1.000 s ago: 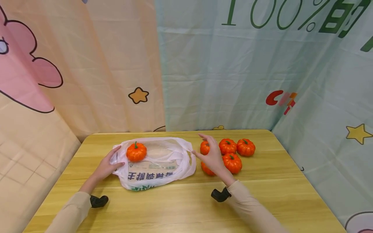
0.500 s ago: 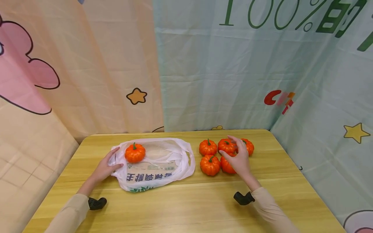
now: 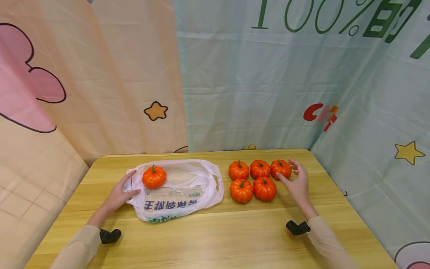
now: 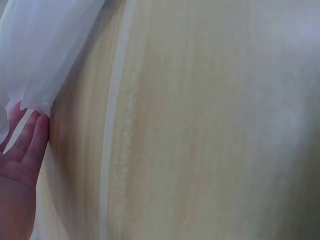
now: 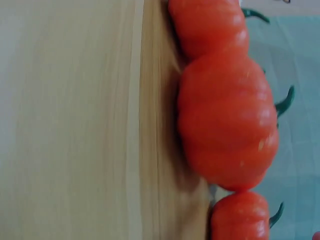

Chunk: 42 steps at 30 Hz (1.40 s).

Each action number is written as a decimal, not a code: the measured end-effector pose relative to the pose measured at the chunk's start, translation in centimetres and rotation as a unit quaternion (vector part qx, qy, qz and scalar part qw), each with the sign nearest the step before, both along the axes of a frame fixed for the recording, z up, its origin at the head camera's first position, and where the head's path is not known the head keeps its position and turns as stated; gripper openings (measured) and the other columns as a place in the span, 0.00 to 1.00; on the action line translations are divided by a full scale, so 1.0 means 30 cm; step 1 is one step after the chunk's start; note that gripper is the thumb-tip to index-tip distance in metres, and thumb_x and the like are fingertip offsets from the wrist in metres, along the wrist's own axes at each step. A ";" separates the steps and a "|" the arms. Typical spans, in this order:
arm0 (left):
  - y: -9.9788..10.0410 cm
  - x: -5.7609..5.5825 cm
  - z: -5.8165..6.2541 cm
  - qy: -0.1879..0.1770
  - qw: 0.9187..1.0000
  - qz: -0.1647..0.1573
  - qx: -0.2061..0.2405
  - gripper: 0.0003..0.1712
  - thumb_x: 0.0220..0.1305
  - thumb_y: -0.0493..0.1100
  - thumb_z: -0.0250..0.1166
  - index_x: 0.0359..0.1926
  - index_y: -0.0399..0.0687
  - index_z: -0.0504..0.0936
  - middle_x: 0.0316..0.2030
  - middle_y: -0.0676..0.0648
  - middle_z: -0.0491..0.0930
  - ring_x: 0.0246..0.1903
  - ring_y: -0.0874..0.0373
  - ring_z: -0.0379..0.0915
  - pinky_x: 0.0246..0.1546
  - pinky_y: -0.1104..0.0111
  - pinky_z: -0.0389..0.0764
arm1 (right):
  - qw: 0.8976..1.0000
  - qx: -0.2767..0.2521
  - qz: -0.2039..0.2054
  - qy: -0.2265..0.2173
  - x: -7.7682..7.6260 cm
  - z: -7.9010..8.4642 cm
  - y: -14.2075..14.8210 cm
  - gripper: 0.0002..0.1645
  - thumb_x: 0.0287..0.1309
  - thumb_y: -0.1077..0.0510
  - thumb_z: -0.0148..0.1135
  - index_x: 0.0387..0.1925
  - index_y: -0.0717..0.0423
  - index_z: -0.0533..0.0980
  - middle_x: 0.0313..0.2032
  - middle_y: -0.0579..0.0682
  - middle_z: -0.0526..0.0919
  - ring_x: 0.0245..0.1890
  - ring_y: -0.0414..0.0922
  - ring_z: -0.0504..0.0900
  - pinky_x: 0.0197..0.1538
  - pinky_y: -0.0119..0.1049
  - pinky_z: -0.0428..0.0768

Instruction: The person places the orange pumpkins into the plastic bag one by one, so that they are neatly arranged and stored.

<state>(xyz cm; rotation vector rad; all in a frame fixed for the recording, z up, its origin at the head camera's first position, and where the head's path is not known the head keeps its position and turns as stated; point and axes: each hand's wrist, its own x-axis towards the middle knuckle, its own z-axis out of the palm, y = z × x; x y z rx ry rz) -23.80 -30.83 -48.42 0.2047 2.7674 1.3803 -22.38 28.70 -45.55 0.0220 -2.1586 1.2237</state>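
Observation:
A white plastic bag with blue printing lies spread on the table. One small orange pumpkin sits within its left part; whether it is inside or on top, I cannot tell. At the bag's left edge, my left hand rests with thumb and fingers spread; in the left wrist view its fingers run straight up against the plastic. On the right stand several more pumpkins in two rows. My right hand is at the back row's rightmost pumpkin, thumb at its front, fingers at its right side.
Three pumpkins form the back row and two the front, including the front right pumpkin. The wooden table ends at a printed curtain behind. Black wrist pieces sit by both sleeves.
My right hand has moved right, from between the bag and the pumpkins, over them to the rightmost one. The left hand keeps its place at the bag. The head view has shifted slightly.

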 end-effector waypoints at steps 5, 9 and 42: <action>-0.001 0.001 0.003 0.000 1.000 -0.001 0.001 0.48 0.61 0.44 0.65 0.75 0.48 0.47 0.73 0.28 0.43 0.69 0.24 0.39 0.63 0.29 0.47 | 1.000 -0.009 -0.009 -0.027 -0.028 -0.021 0.049 0.40 0.43 0.66 0.74 0.60 0.65 0.68 0.56 0.65 0.73 0.52 0.57 0.69 0.54 0.44 0.67; -0.002 0.001 0.002 0.005 1.000 -0.002 -0.001 0.48 0.61 0.44 0.66 0.75 0.48 0.48 0.73 0.28 0.44 0.69 0.24 0.40 0.63 0.29 0.47 | 0.998 -0.018 -0.006 -0.065 -0.050 -0.041 0.080 0.42 0.45 0.65 0.73 0.63 0.65 0.66 0.59 0.66 0.71 0.55 0.61 0.68 0.57 0.50 0.67; 0.003 0.005 0.005 0.005 1.000 0.004 0.003 0.47 0.61 0.44 0.65 0.75 0.47 0.49 0.72 0.28 0.44 0.69 0.25 0.42 0.63 0.30 0.48 | 0.966 -0.053 0.041 -0.249 -0.139 -0.111 0.135 0.53 0.52 0.55 0.71 0.72 0.62 0.51 0.69 0.66 0.56 0.60 0.60 0.66 0.64 0.47 0.66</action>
